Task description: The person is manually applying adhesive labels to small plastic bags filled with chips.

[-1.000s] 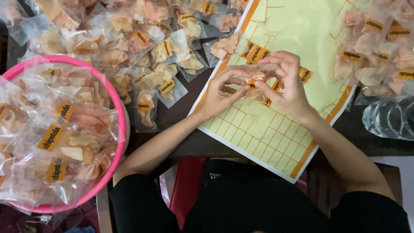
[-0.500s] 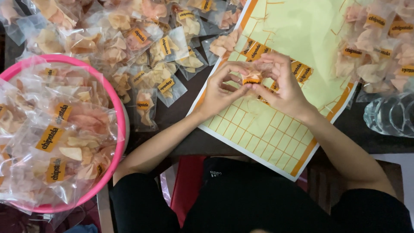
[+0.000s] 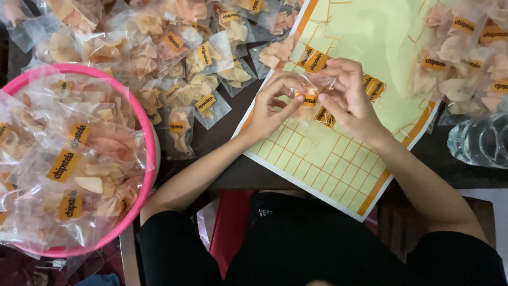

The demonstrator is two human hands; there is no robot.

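From the head camera we look straight down on a dark table (image 3: pixel 233 175) with our own two bare arms reaching across its near edge. Our left hand (image 3: pixel 272 106) and right hand (image 3: pixel 346 98) meet over a large, smooth yellow-green sheet ruled with an orange grid (image 3: pixel 328 164), which lies slanted across the table's right half and overhangs the near edge. Between them both hands pinch a small, crinkly clear plastic packet of pale chips with an orange label (image 3: pixel 308 98); fingertips and thumbs of each hand are closed on it, holding it just above the sheet's middle.

Loose orange rectangular labels (image 3: pixel 313 60) lie on the sheet just beyond our fingers. At the table's far left a heap of glossy clear packets of curled, beige and pinkish chips (image 3: pixel 159 58) spreads outward, and another such heap (image 3: pixel 465 47) sits at the far right corner. A round pink plastic basin (image 3: pixel 150 143), piled with the same packets, stands off the left edge. A clear ribbed plastic bottle (image 3: pixel 479 140) lies at the right edge.
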